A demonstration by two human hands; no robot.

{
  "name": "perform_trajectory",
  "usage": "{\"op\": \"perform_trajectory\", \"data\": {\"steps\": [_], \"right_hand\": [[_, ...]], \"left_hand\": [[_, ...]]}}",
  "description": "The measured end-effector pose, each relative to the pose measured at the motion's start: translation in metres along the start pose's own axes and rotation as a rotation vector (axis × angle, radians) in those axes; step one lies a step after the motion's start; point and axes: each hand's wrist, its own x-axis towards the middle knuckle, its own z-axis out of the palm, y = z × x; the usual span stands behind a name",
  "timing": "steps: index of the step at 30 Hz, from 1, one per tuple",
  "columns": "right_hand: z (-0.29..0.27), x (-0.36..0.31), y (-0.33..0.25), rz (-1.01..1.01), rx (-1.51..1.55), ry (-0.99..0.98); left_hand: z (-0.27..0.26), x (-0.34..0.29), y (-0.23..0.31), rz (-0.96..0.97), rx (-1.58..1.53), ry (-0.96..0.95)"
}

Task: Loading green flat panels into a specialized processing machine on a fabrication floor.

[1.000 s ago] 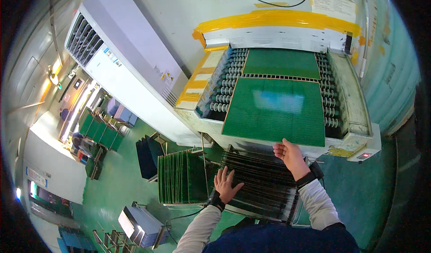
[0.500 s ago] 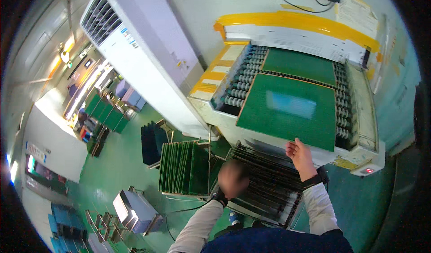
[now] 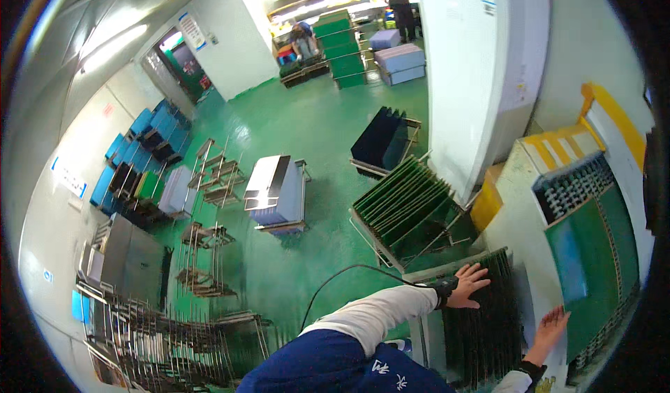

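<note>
My left hand (image 3: 467,287) is open, fingers spread, over a rack (image 3: 481,330) filled with thin dark panels standing on edge. Whether it touches their top edges I cannot tell. To the right, my right hand (image 3: 550,331) is open, fingertips close to the near edge of a green panel (image 3: 593,271) lying flat on a roller conveyor (image 3: 569,194). Contact there is unclear. A second green panel (image 3: 623,229) lies beyond it on the rollers. Both wrists wear dark bands, and a black cable (image 3: 335,273) runs from the left one.
Just beyond stands a rack of upright green panels (image 3: 405,201), with a rack of dark panels (image 3: 385,140) behind. A trolley of pale panels (image 3: 276,190) and metal racks (image 3: 167,337) stand left. A tall white cabinet (image 3: 464,79) borders the conveyor. People work far back.
My view has swung left, showing more of the floor and racks. The left hand, blurred before, now has its fingers spread over the dark panels. The right hand stays by the green panel's edge.
</note>
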Motion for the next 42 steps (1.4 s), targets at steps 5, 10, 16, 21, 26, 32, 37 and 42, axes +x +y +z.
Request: {"op": "perform_trajectory", "data": {"steps": [5,10,16,21,26,32,37,42], "right_hand": [[0.047,-0.035,0.032,0.041,-0.06,0.021],[0.101,-0.094,0.106,0.174,-0.111,-0.076],[0.204,-0.148,0.238,0.378,-0.17,-0.077],[0.305,-0.194,0.352,0.699,-0.277,-0.32],[0.4,-0.248,0.438,0.896,-0.417,-0.525],[0.47,-0.289,0.504,1.065,-0.642,-0.711],[0.507,-0.283,0.558,1.162,-0.699,-0.891],[0.558,-0.266,0.611,1.189,-0.761,-0.916]], "left_hand": [[-0.005,-0.037,-0.013,-0.058,-0.145,0.171],[-0.051,-0.111,-0.059,-0.009,-0.212,0.284],[-0.105,-0.264,-0.167,-0.468,-0.241,0.348],[-0.131,-0.432,-0.237,-0.956,-0.332,0.198],[-0.129,-0.567,-0.25,-1.353,-0.449,0.338],[-0.112,-0.645,-0.253,-1.513,-0.507,0.59],[-0.14,-0.642,-0.275,-1.58,-0.651,0.701],[-0.182,-0.643,-0.325,-1.538,-0.748,0.801]]}}
